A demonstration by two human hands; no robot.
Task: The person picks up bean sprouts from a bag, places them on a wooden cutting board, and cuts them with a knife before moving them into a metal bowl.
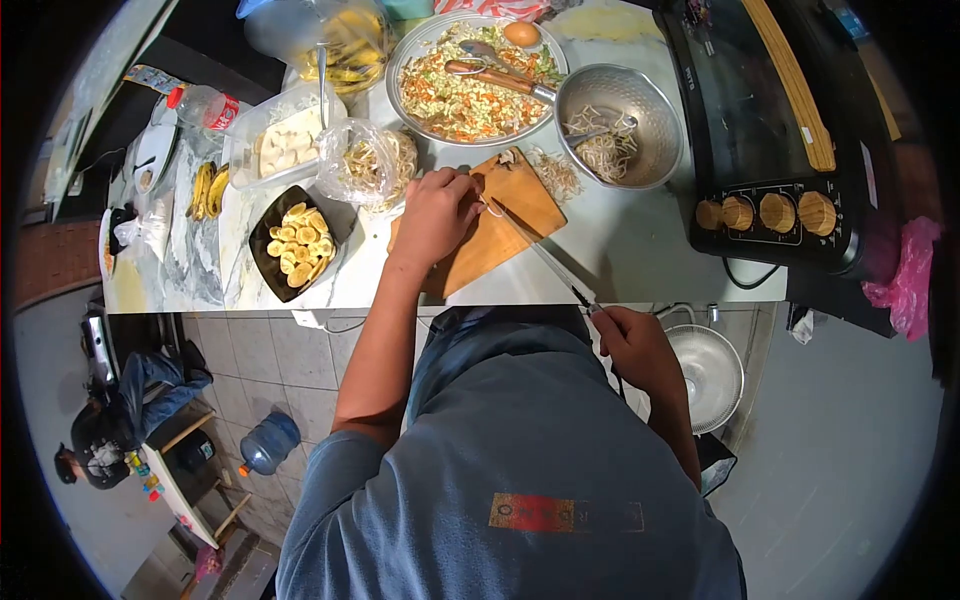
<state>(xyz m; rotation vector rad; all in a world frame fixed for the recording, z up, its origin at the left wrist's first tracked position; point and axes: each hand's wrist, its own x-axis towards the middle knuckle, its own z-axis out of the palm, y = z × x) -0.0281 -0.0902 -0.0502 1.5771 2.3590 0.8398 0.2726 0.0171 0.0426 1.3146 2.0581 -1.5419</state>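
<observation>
My left hand [440, 210] is pinched closed over the wooden cutting board [510, 235], holding the end of a thin, pale bean sprout [492, 207]. My right hand [635, 345], at the counter's front edge, is wrapped round the handle of a knife [545, 257]. Its blade slants up across the board, with the tip close to the sprout. A small pile of trimmings [556, 175] lies at the board's upper right edge. Behind it, a hammered metal saucepan [655, 115] holds bean sprouts. More sprouts fill a clear plastic bag [350, 165] beside my left hand.
A round tray [395, 85] carries chopped vegetables and an egg [521, 34]. On the left are a tub of white pieces [240, 150], a dark bowl of yellow slices [262, 255] and bananas [208, 190]. An oven [780, 255] stands right. A person [105, 440] sits at lower left.
</observation>
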